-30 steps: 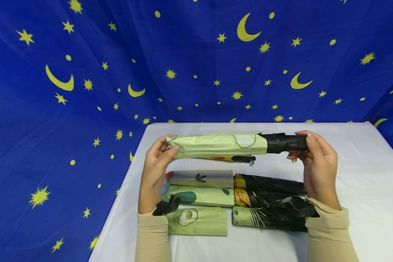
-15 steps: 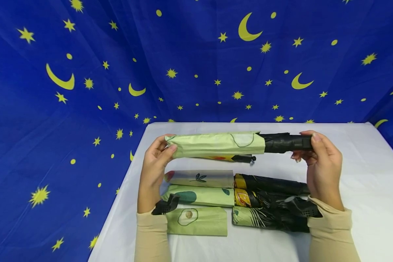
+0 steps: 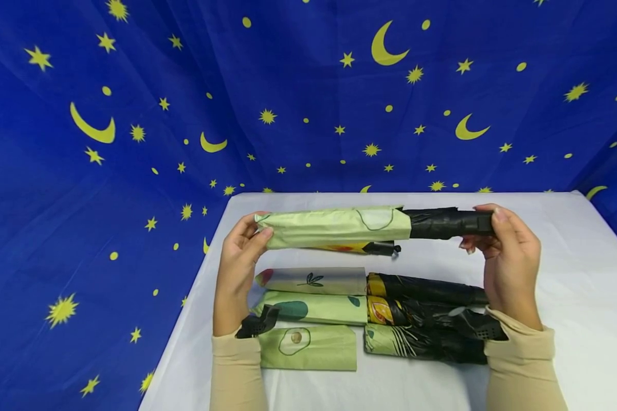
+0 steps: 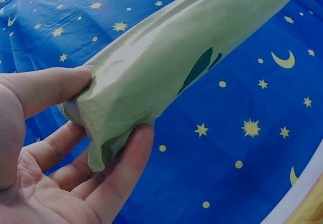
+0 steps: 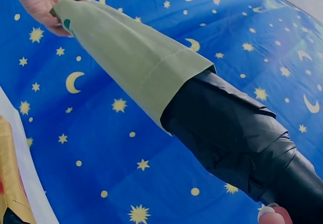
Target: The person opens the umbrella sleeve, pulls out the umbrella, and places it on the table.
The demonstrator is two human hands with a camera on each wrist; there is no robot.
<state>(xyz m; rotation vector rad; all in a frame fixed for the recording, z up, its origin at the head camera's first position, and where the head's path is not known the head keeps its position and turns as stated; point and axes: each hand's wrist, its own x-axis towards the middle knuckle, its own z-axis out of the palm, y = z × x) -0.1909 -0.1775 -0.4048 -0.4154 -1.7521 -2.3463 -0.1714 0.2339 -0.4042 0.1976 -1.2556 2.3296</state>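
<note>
A folded black umbrella (image 3: 434, 222) is held level above the table, partly inside a light green avocado-print umbrella sleeve (image 3: 334, 226). My left hand (image 3: 235, 260) pinches the sleeve's left end between thumb and fingers. In the left wrist view, the sleeve (image 4: 151, 67) is creased and bunched at the fingertips. At the other end, my right hand (image 3: 514, 260) grips the umbrella's black handle. The right wrist view shows the black folds of the umbrella (image 5: 227, 128) coming out of the sleeve's mouth; most of the right hand is outside that view.
On the white-covered table (image 3: 581, 285) lie a grey sleeve (image 3: 334, 281), a pale green sleeve (image 3: 329, 309) and an avocado sleeve (image 3: 329, 351). Several dark folded umbrellas (image 3: 427, 342) lie to their right. Another umbrella (image 3: 383, 248) is partly hidden behind the held one. A blue star-patterned cloth (image 3: 308, 142) hangs behind.
My right hand has moved right with the handle, and my left hand slightly left with the sleeve. More of the black umbrella now shows outside the sleeve.
</note>
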